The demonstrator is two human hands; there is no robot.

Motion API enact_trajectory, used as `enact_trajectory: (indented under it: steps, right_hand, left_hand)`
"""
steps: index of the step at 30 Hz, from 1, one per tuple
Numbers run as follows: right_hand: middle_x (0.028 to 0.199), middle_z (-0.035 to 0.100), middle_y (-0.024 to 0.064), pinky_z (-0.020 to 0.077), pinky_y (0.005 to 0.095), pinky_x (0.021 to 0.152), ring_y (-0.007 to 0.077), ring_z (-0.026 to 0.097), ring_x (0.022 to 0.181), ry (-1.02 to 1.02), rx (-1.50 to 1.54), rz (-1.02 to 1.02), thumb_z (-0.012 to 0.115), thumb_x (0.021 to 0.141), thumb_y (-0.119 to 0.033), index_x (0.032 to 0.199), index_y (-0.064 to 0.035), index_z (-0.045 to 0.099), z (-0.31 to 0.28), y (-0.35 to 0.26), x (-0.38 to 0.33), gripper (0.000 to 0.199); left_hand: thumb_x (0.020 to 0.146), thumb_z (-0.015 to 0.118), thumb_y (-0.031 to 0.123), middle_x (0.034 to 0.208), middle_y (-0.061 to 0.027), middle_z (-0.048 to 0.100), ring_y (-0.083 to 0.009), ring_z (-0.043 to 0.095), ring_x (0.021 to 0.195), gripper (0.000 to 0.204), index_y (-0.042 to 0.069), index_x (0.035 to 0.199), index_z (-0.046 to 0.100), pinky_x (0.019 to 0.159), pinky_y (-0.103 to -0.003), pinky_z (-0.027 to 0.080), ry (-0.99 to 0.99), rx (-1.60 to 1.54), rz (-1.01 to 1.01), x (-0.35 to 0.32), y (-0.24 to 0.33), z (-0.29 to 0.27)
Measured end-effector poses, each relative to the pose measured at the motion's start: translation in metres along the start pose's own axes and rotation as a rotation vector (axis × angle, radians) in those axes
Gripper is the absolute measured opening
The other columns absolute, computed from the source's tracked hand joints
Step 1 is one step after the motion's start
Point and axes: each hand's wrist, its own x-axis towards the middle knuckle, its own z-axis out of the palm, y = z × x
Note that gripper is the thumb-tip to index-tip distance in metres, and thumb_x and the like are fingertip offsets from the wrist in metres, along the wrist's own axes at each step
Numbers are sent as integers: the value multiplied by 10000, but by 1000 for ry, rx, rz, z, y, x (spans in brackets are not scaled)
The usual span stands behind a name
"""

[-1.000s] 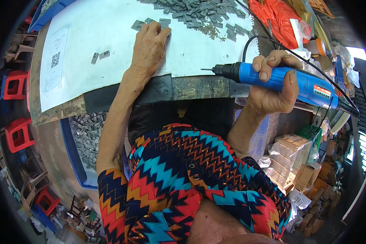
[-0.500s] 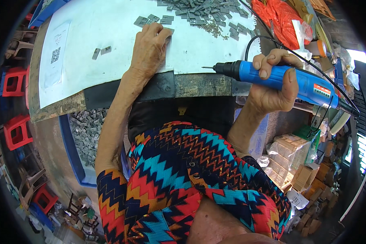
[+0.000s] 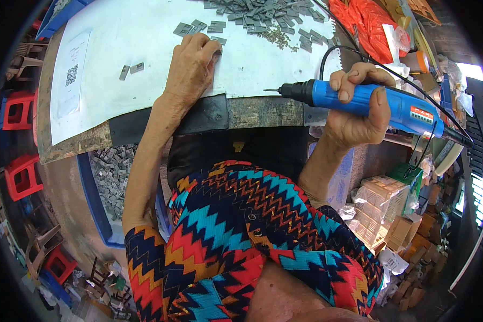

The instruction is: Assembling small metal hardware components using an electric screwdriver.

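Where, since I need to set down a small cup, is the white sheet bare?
Bare: the white sheet between the printed paper and left hand, except two loose gray pieces; also between that hand and the electric screwdriver. Crowded: the far right part, with heaped gray pieces and tiny brassy parts.

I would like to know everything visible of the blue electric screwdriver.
The electric screwdriver has a long, rounded blue body, seemingly plastic, with a red and white label toward the rear. Its black nose holds a thin dark bit; a black cord leaves the back. The right hand grips the body, with the bit pointing left, seen against the white sheet and apparently touching nothing. Whether it runs is unclear.
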Motion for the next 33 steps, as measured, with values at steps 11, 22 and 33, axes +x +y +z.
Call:
enact_trajectory:
  steps: [11, 22, 33]
  right_hand:
    - [848, 522, 197, 402, 371, 638, 177, 470, 563, -14, -9, 25, 486, 804, -155, 1024, 3, 526, 6, -1, 1, 274]
    - [789, 543, 198, 436, 400, 626, 205, 509, 565, -101, -71, 75, 473, 783, -68, 988, 10, 518, 40, 34, 28, 223]
    - [667, 516, 111, 464, 298, 566, 161, 527, 518, -41, -297, 179, 586, 743, -69, 895, 14, 464, 76, 70, 45, 211]
  left_hand:
    - [705, 598, -44, 887, -99, 550, -257, 518, 856, 193, 24, 885, 576, 757, -335, 432, -69, -64, -53, -6, 0, -7]
    - [726, 594, 42, 816, -109, 541, -236, 518, 796, 139, -10, 852, 565, 740, -324, 416, -38, -238, -188, -16, 3, -12]
    - [726, 560, 2, 793, -112, 523, -246, 510, 793, 96, -2, 821, 548, 723, -336, 423, 39, -286, -157, -14, 10, -1]
